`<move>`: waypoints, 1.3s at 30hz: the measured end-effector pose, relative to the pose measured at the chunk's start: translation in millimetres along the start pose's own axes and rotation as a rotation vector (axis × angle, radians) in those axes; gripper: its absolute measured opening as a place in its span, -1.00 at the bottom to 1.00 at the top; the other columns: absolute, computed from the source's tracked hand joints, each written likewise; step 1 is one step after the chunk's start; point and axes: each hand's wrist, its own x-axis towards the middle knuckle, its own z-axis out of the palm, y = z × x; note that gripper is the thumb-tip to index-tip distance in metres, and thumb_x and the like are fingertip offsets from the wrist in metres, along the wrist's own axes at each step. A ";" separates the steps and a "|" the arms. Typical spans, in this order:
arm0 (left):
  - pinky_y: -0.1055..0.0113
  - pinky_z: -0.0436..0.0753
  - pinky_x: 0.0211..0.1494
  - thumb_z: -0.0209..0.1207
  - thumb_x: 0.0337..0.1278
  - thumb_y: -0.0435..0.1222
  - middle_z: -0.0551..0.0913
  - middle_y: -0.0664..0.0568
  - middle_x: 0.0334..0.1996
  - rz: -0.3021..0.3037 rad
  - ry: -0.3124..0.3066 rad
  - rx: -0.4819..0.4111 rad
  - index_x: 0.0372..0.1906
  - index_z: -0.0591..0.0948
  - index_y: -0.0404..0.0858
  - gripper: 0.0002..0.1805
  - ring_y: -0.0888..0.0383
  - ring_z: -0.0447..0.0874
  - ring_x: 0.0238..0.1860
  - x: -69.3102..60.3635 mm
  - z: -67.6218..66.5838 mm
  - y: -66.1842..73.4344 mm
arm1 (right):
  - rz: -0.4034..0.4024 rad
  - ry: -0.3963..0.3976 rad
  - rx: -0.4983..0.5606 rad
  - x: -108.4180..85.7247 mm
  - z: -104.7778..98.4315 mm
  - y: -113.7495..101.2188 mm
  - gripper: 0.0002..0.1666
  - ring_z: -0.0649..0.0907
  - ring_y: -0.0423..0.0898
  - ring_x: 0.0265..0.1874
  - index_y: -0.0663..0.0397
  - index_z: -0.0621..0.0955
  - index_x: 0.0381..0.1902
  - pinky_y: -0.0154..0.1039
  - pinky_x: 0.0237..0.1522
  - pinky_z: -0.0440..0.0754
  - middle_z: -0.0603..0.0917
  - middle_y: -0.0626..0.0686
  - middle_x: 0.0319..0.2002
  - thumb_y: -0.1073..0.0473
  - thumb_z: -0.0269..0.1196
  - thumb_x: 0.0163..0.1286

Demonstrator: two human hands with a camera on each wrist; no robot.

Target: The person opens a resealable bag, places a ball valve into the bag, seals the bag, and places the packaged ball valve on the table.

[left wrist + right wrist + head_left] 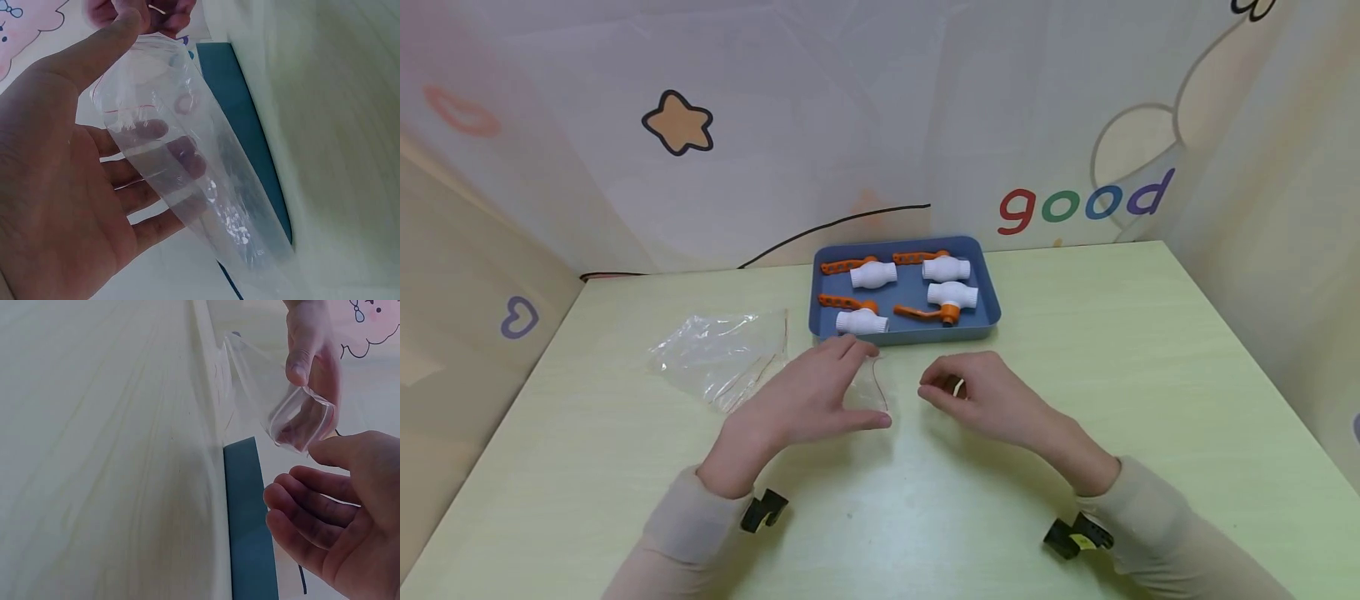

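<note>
1. So our left hand (808,387) holds a clear bag (200,169) between thumb and fingers; we'd go light there, so the mouth doesn't pinch flat.
2. Our right hand (992,396) is loosely curled by the mouth, gripping nothing we can see; can't tell if it's touching the plastic.
3. The bag's on the near side of the blue tray (910,287) and looks empty.
4. The tray holds four white valves (947,268) with orange handles.

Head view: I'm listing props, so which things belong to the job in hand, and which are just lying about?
In the job:
clear bag, held in the left hand
right hand, close beside it

Lying about, though possibly needed too:
four valves in the blue tray
loose bags on the table
</note>
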 end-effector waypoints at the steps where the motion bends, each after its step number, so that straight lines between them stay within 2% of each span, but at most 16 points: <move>1: 0.11 0.52 0.29 0.41 0.11 0.21 0.54 -0.05 0.22 0.011 0.003 0.004 0.36 0.48 -0.27 -0.13 0.01 0.53 0.20 0.9 1.0 1.3 | 0.002 -0.001 0.006 0.4 0.9 -0.5 -0.91 0.63 -0.23 -0.35 0.05 0.75 -0.15 -0.26 -0.32 0.64 0.72 -0.12 -0.35 0.19 0.35 0.46; 9: 0.16 0.55 0.22 0.39 0.13 0.21 0.55 -0.04 0.13 0.099 0.028 0.041 0.33 0.48 -0.30 -0.14 0.05 0.54 0.10 5.6 8.6 9.1 | -0.002 0.000 0.032 3.2 7.6 -1.1 -0.90 0.65 -0.26 -0.41 0.08 0.77 -0.17 -0.28 -0.33 0.67 0.75 -0.08 -0.36 0.19 0.35 0.45; 17: 0.19 0.55 0.19 0.37 0.14 0.22 0.56 -0.03 0.11 0.141 0.033 0.049 0.31 0.47 -0.28 -0.16 0.08 0.54 0.06 8.6 13.7 11.4 | 0.029 0.006 0.055 5.2 11.1 -2.2 -0.86 0.61 -0.22 -0.50 0.15 0.78 -0.15 -0.27 -0.38 0.63 0.73 -0.05 -0.42 0.21 0.34 0.45; 22: 0.20 0.56 0.17 0.37 0.14 0.23 0.56 -0.05 0.10 0.138 0.031 0.047 0.33 0.46 -0.28 -0.14 0.09 0.53 0.04 9.5 15.1 13.7 | 0.094 0.000 0.126 4.9 11.5 -3.1 -0.90 0.65 -0.19 -0.54 0.19 0.76 -0.19 -0.26 -0.43 0.67 0.73 0.00 -0.43 0.26 0.34 0.44; 32: 0.17 0.53 0.26 0.40 0.09 0.24 0.52 -0.07 0.18 0.124 0.024 0.040 0.45 0.37 -0.29 -0.01 0.06 0.52 0.13 10.3 16.7 15.8 | 0.198 0.047 0.258 2.9 10.9 -0.7 -0.90 0.75 -0.12 -0.50 0.24 0.73 -0.19 -0.21 -0.34 0.74 0.73 -0.03 -0.47 0.30 0.30 0.46; 34: 0.15 0.50 0.30 0.43 0.06 0.23 0.50 -0.08 0.23 0.113 0.014 0.037 0.48 0.33 -0.29 0.04 0.04 0.51 0.18 10.3 16.7 16.1 | 0.212 0.058 0.271 2.5 9.9 -0.8 -0.91 0.75 -0.11 -0.49 0.23 0.73 -0.18 -0.21 -0.32 0.74 0.73 -0.02 -0.45 0.30 0.31 0.46; 39: 0.10 0.38 0.44 0.52 -0.07 0.19 0.40 -0.08 0.37 0.040 -0.024 0.041 0.57 0.21 -0.27 0.19 -0.02 0.37 0.36 10.5 17.2 15.8 | 0.245 0.075 0.314 1.7 6.3 -1.0 -0.90 0.76 -0.07 -0.46 0.24 0.73 -0.15 -0.21 -0.28 0.75 0.74 0.02 -0.42 0.30 0.32 0.45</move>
